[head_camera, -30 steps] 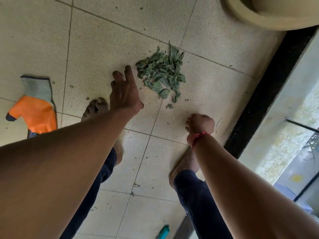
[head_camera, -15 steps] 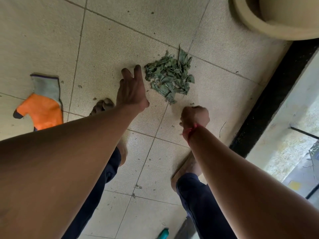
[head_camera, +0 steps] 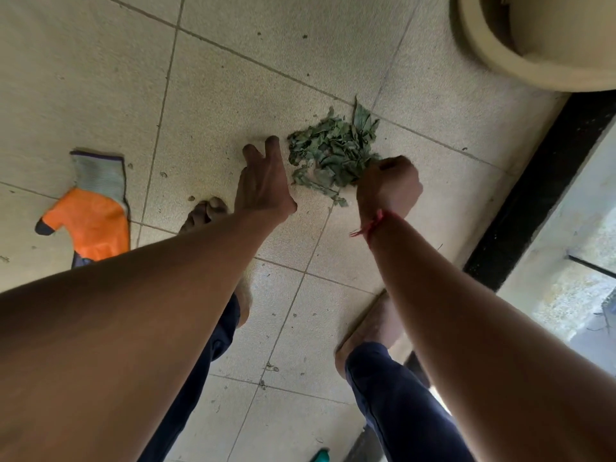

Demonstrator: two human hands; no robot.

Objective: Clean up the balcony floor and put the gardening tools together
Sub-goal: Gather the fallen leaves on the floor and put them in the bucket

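Your left hand (head_camera: 263, 185) reaches down with fingers straight and holds nothing, just left of the pile of leaves (head_camera: 330, 151) on the floor (head_camera: 233, 78). Your right hand (head_camera: 388, 188) is curled against the pile's right edge; whether it grips any leaves cannot be told. An orange glove (head_camera: 88, 211) lies well apart to the left.

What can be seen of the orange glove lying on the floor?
The orange glove lies flat on the tiled floor, left of the person's left foot. Palm and thumb look rubber-coated orange, the thumb tip dark. The cuff at the far end is grey ribbed knit with a dark purple hem. Its finger end is hidden behind the left forearm. In view, only the floor touches it.
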